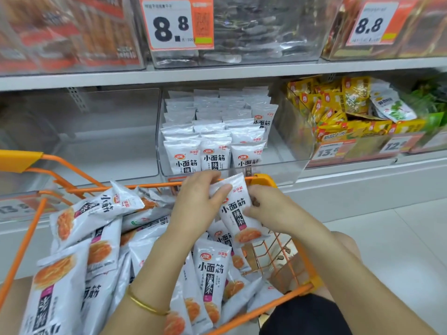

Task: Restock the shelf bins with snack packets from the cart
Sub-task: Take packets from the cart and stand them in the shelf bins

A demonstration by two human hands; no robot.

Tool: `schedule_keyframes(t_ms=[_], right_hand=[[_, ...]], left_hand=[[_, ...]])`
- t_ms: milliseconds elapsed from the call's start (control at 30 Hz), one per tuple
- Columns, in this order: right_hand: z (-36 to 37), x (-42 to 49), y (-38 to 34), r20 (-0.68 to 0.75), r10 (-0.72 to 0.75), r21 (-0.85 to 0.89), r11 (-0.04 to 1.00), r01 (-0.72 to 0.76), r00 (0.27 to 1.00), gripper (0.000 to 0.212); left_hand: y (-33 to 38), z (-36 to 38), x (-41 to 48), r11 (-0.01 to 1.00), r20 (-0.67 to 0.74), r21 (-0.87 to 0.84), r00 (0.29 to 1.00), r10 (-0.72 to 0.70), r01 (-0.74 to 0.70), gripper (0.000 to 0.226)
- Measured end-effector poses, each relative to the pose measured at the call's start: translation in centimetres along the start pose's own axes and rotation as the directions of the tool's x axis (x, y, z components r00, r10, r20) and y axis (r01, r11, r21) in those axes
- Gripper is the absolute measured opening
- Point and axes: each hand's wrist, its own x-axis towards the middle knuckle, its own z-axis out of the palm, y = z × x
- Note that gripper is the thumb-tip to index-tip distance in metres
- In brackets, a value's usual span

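Note:
An orange wire cart (278, 305) holds several white snack packets (212, 272) with black lettering. Above its far rim, both hands hold one such packet (235, 211) upright. My left hand (196, 201) grips its upper left edge with the thumb across the front. My right hand (267, 209) pinches its right side. Just behind, a clear shelf bin (285, 163) holds rows of the same white packets (215, 141) standing upright, with a gap at its right front.
Left of that bin is an empty clear bin (96, 131). To the right, a bin of yellow packets (338, 117) and green ones (430, 110). The upper shelf carries clear bins with 8.8 price tags (176, 22). White floor tiles (399, 238) lie at the right.

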Motion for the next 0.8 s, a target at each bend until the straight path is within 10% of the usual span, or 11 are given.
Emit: schedule_keyframes(t_ms=[200,333,533,667,800], right_hand=[[-3.6,-2.1,0.1,-0.073,-0.056,0.569,0.818,0.088,0.996,0.024],[-7.0,-1.4,0.7,-0.285,0.022,0.536,0.832,0.140,0.958,0.018],[-11.7,3.8,1.7,-0.740,0.108,0.095,0.994,-0.057,0.663,0.021],[-10.4,9.5,2.8,-0.658,0.155,-0.072,0.961,-0.266,0.737,0.022],[-8.7,13.8,4.9,-0.578,0.280,0.138,0.959,-0.246,0.766,0.025]], left_hand=[[5.1,-0.7,2.9,0.949,-0.046,-0.316,0.999,-0.020,0.004,0.004],[7.6,-0.3,5.7,0.907,-0.134,-0.419,0.991,-0.018,-0.040,0.013],[6.2,1.4,9.6,0.949,-0.003,0.277,0.987,0.159,-0.152,0.045],[5.1,2.7,11.2,0.865,0.160,0.483,0.985,0.063,-0.134,0.050],[4.5,3.4,11.5,0.848,0.185,0.511,0.982,0.049,-0.139,0.051]])
